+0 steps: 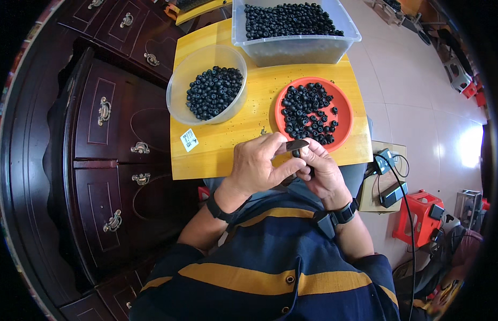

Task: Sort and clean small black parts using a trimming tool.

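Note:
My left hand [257, 163] is closed on a small knife, its short dark blade [296, 144] pointing to the right. My right hand [325, 174] pinches a small black rubbery-looking part [296, 153] just under the blade, and my left thumb reaches close to it. Both hands meet over the near edge of the yellow table [217, 160]. Right beyond them, a red-orange plate [345, 120] carries many loose black ring-like parts [308, 107]. My fingers partly hide the piece and the knife's handle.
A round clear tub [176, 88] of black parts stands at the left, a large clear bin [291, 51] of them at the back. A white label [189, 140] lies near the left edge. Dark drawers [104, 112] flank the table; a cable [407, 214] and red stool [420, 214] are at right.

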### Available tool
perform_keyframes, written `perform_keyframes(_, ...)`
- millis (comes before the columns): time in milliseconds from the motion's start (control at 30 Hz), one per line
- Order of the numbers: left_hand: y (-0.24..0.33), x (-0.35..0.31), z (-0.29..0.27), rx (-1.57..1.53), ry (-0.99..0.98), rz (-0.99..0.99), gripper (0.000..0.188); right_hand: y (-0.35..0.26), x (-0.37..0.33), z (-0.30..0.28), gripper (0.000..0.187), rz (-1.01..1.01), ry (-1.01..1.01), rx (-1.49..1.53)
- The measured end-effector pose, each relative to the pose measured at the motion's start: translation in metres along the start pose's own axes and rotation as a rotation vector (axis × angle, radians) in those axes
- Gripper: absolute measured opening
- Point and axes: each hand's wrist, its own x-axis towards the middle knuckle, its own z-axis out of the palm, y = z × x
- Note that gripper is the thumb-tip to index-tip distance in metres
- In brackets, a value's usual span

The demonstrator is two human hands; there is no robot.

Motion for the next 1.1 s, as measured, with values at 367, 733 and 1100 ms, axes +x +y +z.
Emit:
perform_keyframes(367, -0.0025, -0.0037, 0.0047, 0.061, -0.060, -0.015, 0.042, 0.0007, -0.0031, 0.0004, 0.009, 0.012, 0.014, 0.025)
perform_keyframes(733, -0.0018, -0.0006, 0.0058, 0.066, -0.046, 0.002, 0.040, -0.0027, -0.0006, -0.0020, 0.010, 0.004, -0.001, 0.013)
perform_keyframes(1100, -0.0039, 0.0005, 0.0045, 0.075, -0.065, -0.006, 0.038, -0.0030, 0.0021, -0.0016, 0.010, 0.020, 0.016, 0.017)
